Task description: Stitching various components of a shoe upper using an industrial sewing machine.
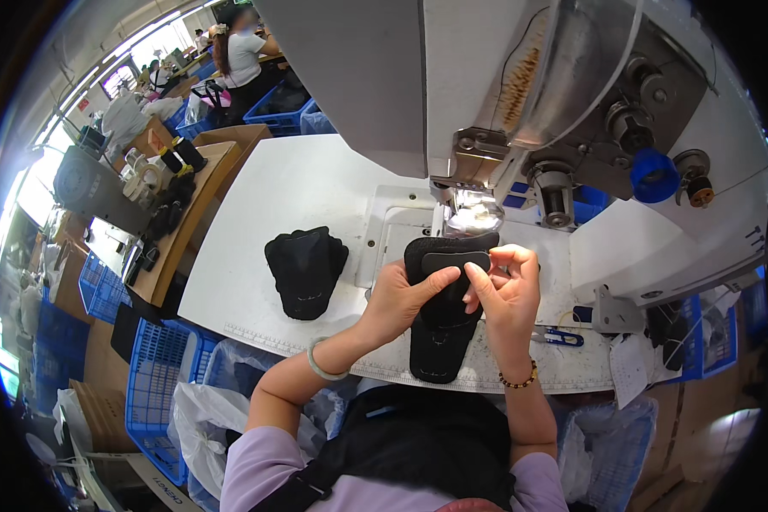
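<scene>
A black padded fabric piece (456, 244) with a rounded top is held up just in front of the lit needle area (472, 212) of a sewing machine. My left hand (397, 300) grips its left side, thumb lying across the front. My right hand (510, 290) pinches a smaller rounded black patch (454, 258) against its upper right, thumb and fingers closed. Beneath, another black tapered piece (439, 357) lies on the white table (230, 282) near its front edge. To the left sits a stack of similar black pieces (305, 275).
Blue-handled thread snips (561, 338) lie right of my right hand. The machine's grey head (350, 77) looms overhead. Blue baskets (158, 375) with plastic bags stand below the table's left edge. Thread spools (188, 154) rest on a side bench. Another person (246, 55) works far behind.
</scene>
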`<action>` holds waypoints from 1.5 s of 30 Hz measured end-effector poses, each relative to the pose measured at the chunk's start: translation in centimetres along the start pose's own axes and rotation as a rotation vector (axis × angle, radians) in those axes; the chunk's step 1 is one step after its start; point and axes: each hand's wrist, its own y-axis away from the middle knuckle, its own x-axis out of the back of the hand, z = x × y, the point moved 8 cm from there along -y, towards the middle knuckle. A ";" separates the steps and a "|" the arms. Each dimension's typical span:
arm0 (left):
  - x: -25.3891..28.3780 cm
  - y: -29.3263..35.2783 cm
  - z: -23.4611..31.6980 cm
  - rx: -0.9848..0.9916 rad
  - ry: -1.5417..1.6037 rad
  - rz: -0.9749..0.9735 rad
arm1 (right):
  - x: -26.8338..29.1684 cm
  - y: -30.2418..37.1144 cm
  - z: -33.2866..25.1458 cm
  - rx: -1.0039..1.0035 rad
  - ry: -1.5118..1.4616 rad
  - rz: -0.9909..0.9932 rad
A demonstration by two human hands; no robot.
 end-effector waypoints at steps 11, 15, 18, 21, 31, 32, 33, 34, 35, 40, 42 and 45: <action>0.1 -0.2 0.1 0.033 0.096 0.127 | 3.6 2.5 -2.4 0.729 0.781 0.209; -0.7 0.0 0.6 0.032 0.168 0.127 | 1.2 4.6 -2.0 1.055 1.058 -0.091; -0.7 0.3 1.4 0.019 0.213 0.183 | -0.1 4.6 -3.6 1.139 1.098 -0.152; 0.4 0.4 1.9 0.054 0.230 0.191 | -1.6 4.2 -5.4 1.191 1.104 -0.190; 2.8 -3.5 2.5 0.034 0.215 0.236 | -2.9 -1.3 -5.3 0.866 0.932 -0.160; 2.7 -4.3 2.7 -0.006 0.160 0.252 | -2.7 -1.6 -5.3 0.923 0.969 -0.168; 3.0 -4.9 2.4 -0.018 0.164 0.245 | -2.4 -1.9 -4.8 0.936 0.976 -0.165; 3.1 -5.6 2.3 -0.038 0.126 0.204 | -2.1 -2.5 -4.1 0.871 0.936 -0.188; 3.1 -6.2 2.2 -0.057 0.087 0.164 | -1.8 -2.8 -3.6 0.806 0.896 -0.210; 3.0 -6.8 2.3 -0.091 0.063 0.111 | -1.7 -2.6 -3.2 0.829 0.899 -0.216; 3.0 -6.9 2.1 -0.088 0.076 0.097 | -1.8 -2.4 -3.4 0.842 0.926 -0.212; 2.9 -6.9 2.2 -0.093 0.101 0.094 | -1.8 -2.4 -3.4 0.873 0.971 -0.224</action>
